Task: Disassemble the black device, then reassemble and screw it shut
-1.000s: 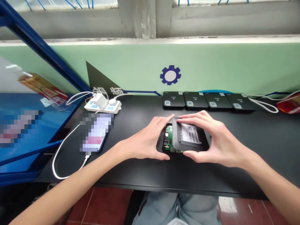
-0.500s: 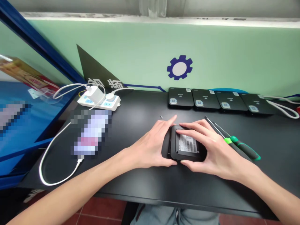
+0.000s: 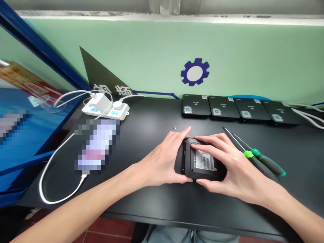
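Observation:
A small black box-shaped device (image 3: 204, 160), a white printed label facing up, lies on the black table (image 3: 141, 202) between my hands. My left hand (image 3: 163, 160) holds its left side, thumb at the near edge and fingers at the far edge. From the right, my right hand (image 3: 234, 162) spans the device, its thumb by the near edge and its fingers on the top and far edge. A narrow gap or seam shows along the device's left side. Tiny screws (image 3: 174, 127) lie just beyond my left hand.
Two screwdrivers, one light green (image 3: 249, 154) and one dark green (image 3: 272, 164), lie to the right. Several similar black devices (image 3: 196, 106) stand in a row at the back. At left are a white power strip (image 3: 123, 113), a blurred-out phone (image 3: 97, 145) and its white cable (image 3: 42, 184).
The view has shifted slightly. Both hands keep nearly the same hold on the device, which shows a little lower in the picture.

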`<state>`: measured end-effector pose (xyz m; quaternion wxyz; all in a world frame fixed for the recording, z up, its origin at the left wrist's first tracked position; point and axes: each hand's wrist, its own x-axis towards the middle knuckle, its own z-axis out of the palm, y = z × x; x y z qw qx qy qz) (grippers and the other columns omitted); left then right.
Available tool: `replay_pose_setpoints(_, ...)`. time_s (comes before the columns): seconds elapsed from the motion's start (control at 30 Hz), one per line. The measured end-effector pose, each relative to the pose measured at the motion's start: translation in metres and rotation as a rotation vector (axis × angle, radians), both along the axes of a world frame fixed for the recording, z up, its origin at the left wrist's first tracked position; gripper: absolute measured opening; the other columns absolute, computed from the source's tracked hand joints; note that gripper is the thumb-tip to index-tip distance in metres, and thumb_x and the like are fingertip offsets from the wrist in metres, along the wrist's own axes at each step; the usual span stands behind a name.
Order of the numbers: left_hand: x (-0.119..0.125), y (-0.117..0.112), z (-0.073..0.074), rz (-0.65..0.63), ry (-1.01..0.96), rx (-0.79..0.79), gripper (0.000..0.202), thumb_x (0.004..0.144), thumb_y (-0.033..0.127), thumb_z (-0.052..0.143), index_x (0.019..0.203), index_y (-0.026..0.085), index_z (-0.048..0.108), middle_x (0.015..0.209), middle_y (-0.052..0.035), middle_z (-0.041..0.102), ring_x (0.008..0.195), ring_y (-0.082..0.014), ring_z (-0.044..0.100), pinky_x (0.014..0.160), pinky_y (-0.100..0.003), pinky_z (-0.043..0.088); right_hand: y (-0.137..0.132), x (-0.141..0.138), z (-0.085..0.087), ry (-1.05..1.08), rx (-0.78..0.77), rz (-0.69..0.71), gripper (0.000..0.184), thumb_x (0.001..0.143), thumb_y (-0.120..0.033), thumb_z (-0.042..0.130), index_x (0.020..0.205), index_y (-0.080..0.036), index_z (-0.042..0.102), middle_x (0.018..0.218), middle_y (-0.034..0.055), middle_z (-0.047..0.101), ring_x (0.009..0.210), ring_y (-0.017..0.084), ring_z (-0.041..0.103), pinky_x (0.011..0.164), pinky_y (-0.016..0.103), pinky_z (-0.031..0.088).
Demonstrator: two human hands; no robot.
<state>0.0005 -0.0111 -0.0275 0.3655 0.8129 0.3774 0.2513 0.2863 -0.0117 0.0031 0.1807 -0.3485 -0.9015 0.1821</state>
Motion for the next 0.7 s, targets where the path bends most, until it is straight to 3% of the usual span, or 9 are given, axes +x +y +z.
replay_pose_setpoints(0.7, -0.0009, 0.0007, -0.0041, -0.012, -0.008, 0.027, 0.149, 0.076, 0.046, 0.106, 0.188, 0.034, 0.007, 0.168, -0.0177, 0.055, 0.152, -0.0436, 0.052, 0.125, -0.066, 0.053, 0.0031, 0.0023, -0.0080, -0.037, -0.008, 0.026, 0.075, 0.104, -0.061, 0.078, 0.168, -0.033, 0.050, 0.175, 0.0116, 0.051, 0.150, 0.033, 0.052, 0.115, 0.056, 0.064)
